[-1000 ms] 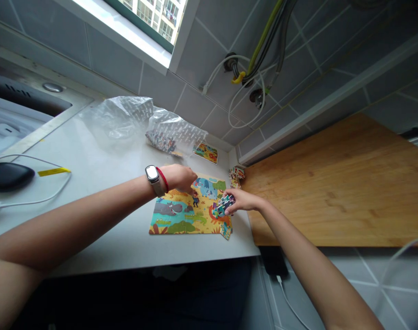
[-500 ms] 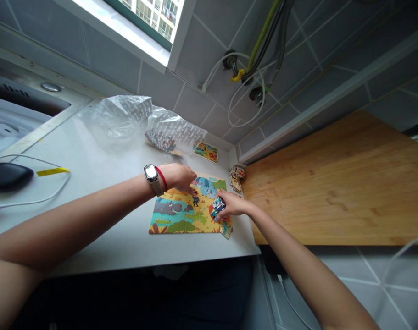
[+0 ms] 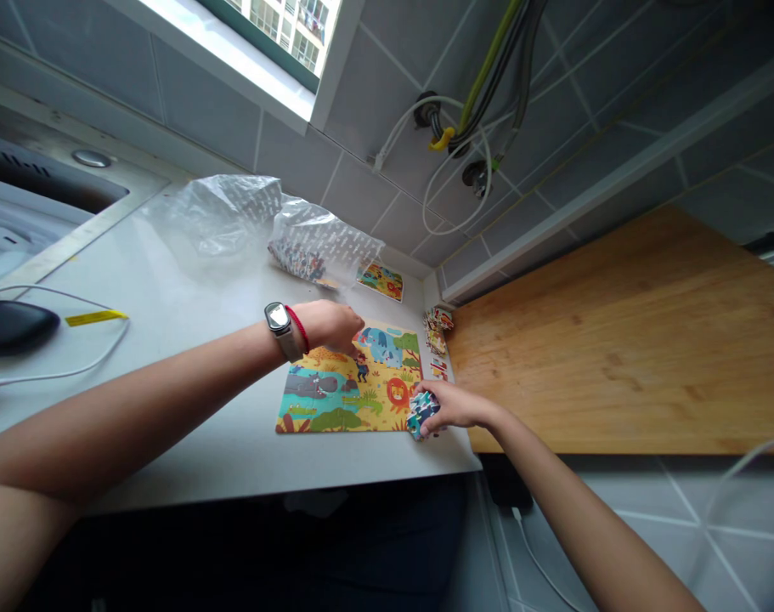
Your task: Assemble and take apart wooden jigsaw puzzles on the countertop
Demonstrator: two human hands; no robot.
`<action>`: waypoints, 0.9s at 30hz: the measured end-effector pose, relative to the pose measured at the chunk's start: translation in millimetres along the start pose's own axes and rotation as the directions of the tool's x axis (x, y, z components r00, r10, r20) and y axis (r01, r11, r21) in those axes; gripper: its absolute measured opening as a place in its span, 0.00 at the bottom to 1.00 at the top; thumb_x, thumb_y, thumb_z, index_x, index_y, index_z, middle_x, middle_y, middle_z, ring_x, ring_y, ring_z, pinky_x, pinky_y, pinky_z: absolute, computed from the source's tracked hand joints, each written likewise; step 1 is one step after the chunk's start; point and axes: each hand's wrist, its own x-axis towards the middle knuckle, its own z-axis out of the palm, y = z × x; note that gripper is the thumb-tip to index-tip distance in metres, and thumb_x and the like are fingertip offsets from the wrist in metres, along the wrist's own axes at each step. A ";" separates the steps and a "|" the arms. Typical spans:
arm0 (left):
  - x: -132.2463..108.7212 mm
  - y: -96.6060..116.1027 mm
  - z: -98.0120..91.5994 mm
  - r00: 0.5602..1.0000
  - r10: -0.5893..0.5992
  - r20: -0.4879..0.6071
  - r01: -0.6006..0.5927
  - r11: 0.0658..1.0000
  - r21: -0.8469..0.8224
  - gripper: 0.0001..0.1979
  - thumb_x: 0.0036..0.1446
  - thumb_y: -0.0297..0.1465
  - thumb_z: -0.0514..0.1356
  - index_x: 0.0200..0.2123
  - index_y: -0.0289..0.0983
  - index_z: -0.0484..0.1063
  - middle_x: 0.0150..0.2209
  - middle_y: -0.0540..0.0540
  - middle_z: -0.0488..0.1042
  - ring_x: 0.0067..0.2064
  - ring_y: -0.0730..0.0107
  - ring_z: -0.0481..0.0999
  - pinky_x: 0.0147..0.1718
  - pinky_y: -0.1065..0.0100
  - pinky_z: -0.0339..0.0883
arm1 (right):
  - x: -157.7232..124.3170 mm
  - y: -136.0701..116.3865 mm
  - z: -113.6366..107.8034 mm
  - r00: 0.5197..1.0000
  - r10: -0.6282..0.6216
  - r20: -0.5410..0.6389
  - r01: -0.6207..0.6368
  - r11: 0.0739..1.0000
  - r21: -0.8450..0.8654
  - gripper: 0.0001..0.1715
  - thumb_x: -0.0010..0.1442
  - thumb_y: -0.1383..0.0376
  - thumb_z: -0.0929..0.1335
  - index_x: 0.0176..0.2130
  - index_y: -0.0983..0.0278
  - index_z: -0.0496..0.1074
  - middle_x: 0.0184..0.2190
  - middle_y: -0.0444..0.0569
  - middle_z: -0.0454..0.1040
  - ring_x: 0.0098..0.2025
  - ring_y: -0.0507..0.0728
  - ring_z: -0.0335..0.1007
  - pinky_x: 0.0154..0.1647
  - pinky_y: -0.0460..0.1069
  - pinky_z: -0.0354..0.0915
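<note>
Head view: our right fingers clench a stack of multicoloured cardboard jigsaw pieces, just drawn to the near right corner of the jungle-animal puzzle, uncovering its lion, while our curled left hand shows no clear grip.

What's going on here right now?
A person is working on a safari jigsaw puzzle laid on a white countertop. Their right hand grips a small stack of puzzle pieces at the puzzle's lower right corner, while their left hand sits at its top edge. More pieces lie past its far corner, near a small picture card and a clear plastic bag.
</note>
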 end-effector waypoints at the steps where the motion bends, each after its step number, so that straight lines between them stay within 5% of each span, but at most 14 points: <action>1: -2.0 3.3 -3.0 0.999 -0.017 0.037 0.016 0.999 0.036 0.25 0.53 0.46 0.72 0.49 0.38 0.83 0.46 0.32 0.84 0.46 0.44 0.83 0.45 0.56 0.73 | -1.2 3.9 6.7 0.999 0.010 -0.043 -0.011 0.999 -0.043 0.40 0.38 0.57 0.84 0.46 0.60 0.69 0.30 0.43 0.79 0.33 0.62 0.78 0.34 0.51 0.70; 5: -9.1 15.5 -11.1 0.995 -0.044 0.094 0.034 0.994 0.108 0.23 0.56 0.45 0.71 0.51 0.39 0.82 0.47 0.33 0.84 0.46 0.47 0.83 0.43 0.59 0.74 | -3.8 13.1 26.1 0.961 -0.057 -0.270 -0.008 0.972 -0.234 0.34 0.35 0.61 0.85 0.41 0.61 0.74 0.45 0.50 0.80 0.49 0.66 0.77 0.50 0.54 0.72; 10: -13.5 20.2 -12.1 0.992 -0.022 0.127 0.002 0.987 0.159 0.21 0.60 0.43 0.67 0.53 0.38 0.81 0.50 0.34 0.83 0.47 0.49 0.83 0.42 0.63 0.73 | -7.8 18.8 32.4 0.936 -0.066 -0.346 -0.026 0.967 -0.255 0.39 0.37 0.59 0.85 0.47 0.63 0.76 0.53 0.55 0.76 0.56 0.69 0.74 0.58 0.58 0.68; 17: -10.3 17.4 -7.8 0.994 0.006 0.111 -0.026 0.984 0.178 0.24 0.59 0.45 0.67 0.56 0.41 0.80 0.50 0.35 0.83 0.48 0.50 0.83 0.42 0.64 0.72 | -14.8 27.2 43.0 0.903 -0.124 -0.411 0.055 0.983 -0.174 0.40 0.39 0.60 0.85 0.50 0.61 0.74 0.50 0.52 0.78 0.52 0.67 0.74 0.53 0.57 0.69; 22: -11.3 22.1 -2.8 0.990 0.073 0.118 -0.092 0.983 0.162 0.28 0.62 0.45 0.65 0.61 0.39 0.75 0.53 0.33 0.82 0.51 0.48 0.82 0.46 0.61 0.73 | -29.2 21.8 48.6 0.907 -0.168 -0.386 0.167 0.985 -0.038 0.32 0.42 0.59 0.83 0.42 0.60 0.70 0.40 0.45 0.78 0.44 0.62 0.75 0.45 0.52 0.69; 24: -10.2 26.8 0.0 0.985 0.168 0.033 -0.170 0.979 0.113 0.28 0.64 0.44 0.64 0.64 0.39 0.73 0.54 0.34 0.81 0.51 0.50 0.82 0.47 0.61 0.72 | -34.1 10.1 45.0 0.872 -0.210 -0.442 0.250 0.968 0.035 0.31 0.43 0.57 0.82 0.42 0.59 0.69 0.39 0.44 0.78 0.43 0.61 0.74 0.44 0.51 0.69; 27: -7.1 37.3 4.1 0.913 0.324 -0.248 -0.350 0.934 -0.071 0.29 0.69 0.44 0.58 0.68 0.40 0.65 0.60 0.36 0.76 0.56 0.55 0.79 0.54 0.60 0.70 | -29.7 -17.4 33.5 0.735 -0.259 -0.627 0.410 0.906 0.106 0.34 0.45 0.52 0.82 0.44 0.58 0.67 0.38 0.44 0.77 0.41 0.60 0.75 0.45 0.53 0.70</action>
